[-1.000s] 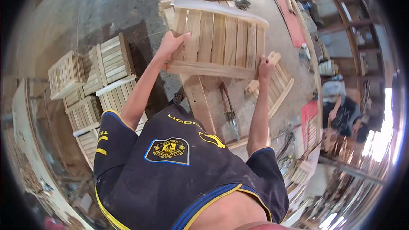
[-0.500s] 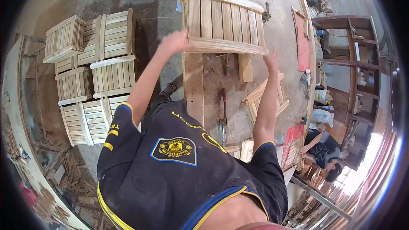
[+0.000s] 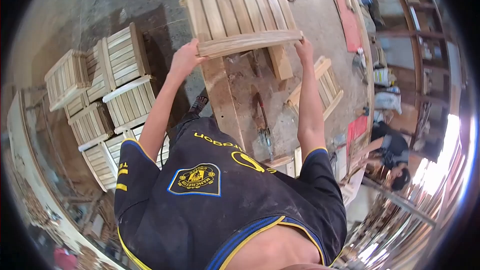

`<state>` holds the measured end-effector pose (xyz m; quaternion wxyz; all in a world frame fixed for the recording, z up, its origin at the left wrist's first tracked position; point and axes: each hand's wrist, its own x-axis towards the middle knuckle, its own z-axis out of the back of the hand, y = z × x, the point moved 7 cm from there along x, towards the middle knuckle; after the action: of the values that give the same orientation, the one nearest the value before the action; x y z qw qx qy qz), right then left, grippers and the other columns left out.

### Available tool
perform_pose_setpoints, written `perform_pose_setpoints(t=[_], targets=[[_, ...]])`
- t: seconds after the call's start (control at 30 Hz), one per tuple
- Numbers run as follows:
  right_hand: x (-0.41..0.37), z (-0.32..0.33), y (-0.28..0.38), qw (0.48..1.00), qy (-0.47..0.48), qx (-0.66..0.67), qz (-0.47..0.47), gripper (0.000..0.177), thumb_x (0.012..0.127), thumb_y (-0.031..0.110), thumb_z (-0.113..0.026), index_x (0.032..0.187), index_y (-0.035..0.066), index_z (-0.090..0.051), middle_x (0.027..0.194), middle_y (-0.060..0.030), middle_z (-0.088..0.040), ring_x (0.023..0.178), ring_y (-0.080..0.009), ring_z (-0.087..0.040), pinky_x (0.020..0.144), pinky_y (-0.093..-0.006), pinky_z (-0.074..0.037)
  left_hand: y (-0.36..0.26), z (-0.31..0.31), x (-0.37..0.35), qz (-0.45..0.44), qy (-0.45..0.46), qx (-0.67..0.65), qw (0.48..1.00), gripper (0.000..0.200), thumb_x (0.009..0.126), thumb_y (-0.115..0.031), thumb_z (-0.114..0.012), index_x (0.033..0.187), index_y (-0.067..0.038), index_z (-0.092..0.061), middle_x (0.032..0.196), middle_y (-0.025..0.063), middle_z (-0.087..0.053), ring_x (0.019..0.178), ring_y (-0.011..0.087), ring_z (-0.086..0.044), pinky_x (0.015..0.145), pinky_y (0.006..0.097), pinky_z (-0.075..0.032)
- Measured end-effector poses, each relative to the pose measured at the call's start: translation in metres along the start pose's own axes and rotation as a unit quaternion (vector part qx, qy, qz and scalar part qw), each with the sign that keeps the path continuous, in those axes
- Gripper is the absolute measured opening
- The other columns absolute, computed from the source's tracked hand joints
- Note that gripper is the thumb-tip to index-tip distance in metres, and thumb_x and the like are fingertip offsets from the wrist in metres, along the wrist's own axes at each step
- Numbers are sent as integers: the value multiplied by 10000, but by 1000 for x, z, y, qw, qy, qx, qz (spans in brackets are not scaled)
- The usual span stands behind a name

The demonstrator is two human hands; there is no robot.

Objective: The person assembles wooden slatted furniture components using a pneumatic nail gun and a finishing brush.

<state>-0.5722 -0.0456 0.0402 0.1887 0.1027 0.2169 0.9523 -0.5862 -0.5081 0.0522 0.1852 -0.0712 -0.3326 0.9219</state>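
Observation:
A slatted wooden panel (image 3: pixel 240 12) with rails along its far and near edges lies over a wooden bench plank (image 3: pixel 220 87). My left hand (image 3: pixel 186 60) is closed around the left end of its near rail (image 3: pixel 250 43). At the other end of the same rail, my right hand (image 3: pixel 304 51) grips the corner with the thumb on top. Part of the fingers of both hands is hidden by the rail. Under the panel's near edge, a light wood block (image 3: pixel 280 64) sticks out towards me.
Stacks of similar slatted panels (image 3: pixel 125 60) stand on the floor to the left. Right of the plank are a red-handled tool (image 3: pixel 261 107) and another slatted panel (image 3: pixel 327 87). A co-worker (image 3: pixel 392 145) bends over work at the right, near a wooden shelf frame (image 3: pixel 420 45).
My left hand, blurred at the panel's near corner before, is now closed on the rail. The right hand has closed on the opposite end. The view has shifted and turned slightly.

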Motion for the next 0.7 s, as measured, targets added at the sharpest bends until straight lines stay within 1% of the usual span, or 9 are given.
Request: perform_pose_setpoints(t=[0.17,0.2,0.23,0.33,0.43,0.47,0.5,0.57,0.7], targets=[[-10,-11,-5,981,42,165,-93,420,757,110,-634,1174,80,-587,1057,-34,-649,842,-118,-578,667,-279,-471,3,-2,4,-28,-23,-10,999,535,690,-403,-759,972,-19,-514,775,218,-620,789,410,-600,651,461,-473],[-11,-13,-2,964,65,230,-112,415,766,130,-633,1175,77,-584,1046,-42,-644,843,-137,-581,647,-292,-470,3,-2,4,-23,-23,-8,999,530,697,-392,-762,978,-20,-512,761,209,-621,761,395,-610,646,443,-477],[-12,-13,1,960,53,260,-92,399,763,220,-618,1110,23,-620,1138,-138,-615,1046,-246,-562,904,-349,-435,-1,-1,3,-19,-22,-5,1000,524,703,-382,-764,985,-20,-510,747,199,-623,732,379,-620,641,426,-481],[-30,-5,1,961,0,227,-154,758,764,324,-653,1395,51,-336,1241,-206,-553,1163,-302,-515,979,-368,-397,-17,1,-3,41,-2,-83,996,503,727,-353,-767,995,-17,-505,737,179,-621,670,317,-622,630,387,-481],[-71,10,-30,961,-57,155,-224,913,749,365,-670,1456,81,-166,1276,-251,-508,1207,-348,-478,1009,-383,-371,-9,-5,-1,74,6,-64,995,496,742,-323,-769,1022,-13,-502,731,158,-603,641,269,-601,619,368,-475],[-92,8,-61,956,-155,158,-191,871,746,379,-666,1421,30,-242,1191,-275,-553,1129,-381,-530,955,-409,-417,-5,-8,1,72,-4,-47,996,506,743,-319,-771,1040,-11,-502,737,158,-598,637,269,-592,615,366,-474],[-121,24,-69,941,-126,169,-264,859,739,369,-668,1402,2,-264,1144,-273,-575,1075,-393,-555,912,-421,-441,-4,-9,1,73,-17,-32,997,517,743,-314,-772,1059,-8,-501,742,158,-594,633,268,-583,612,365,-472],[-189,51,-100,920,-205,72,-326,800,724,306,-672,1346,-55,-323,1005,-249,-631,901,-398,-618,785,-454,-487,-10,-7,-1,45,-41,-27,998,515,734,-320,-778,1043,-5,-512,718,148,-575,633,263,-568,610,364,-468],[-309,65,-228,850,-199,-166,-459,824,697,380,-677,1322,-53,-360,1100,-297,-581,1021,-422,-570,896,-458,-451,8,-16,-4,108,-59,-39,992,499,704,-337,-802,982,-10,-548,762,127,-576,637,237,-552,611,350,-465]])
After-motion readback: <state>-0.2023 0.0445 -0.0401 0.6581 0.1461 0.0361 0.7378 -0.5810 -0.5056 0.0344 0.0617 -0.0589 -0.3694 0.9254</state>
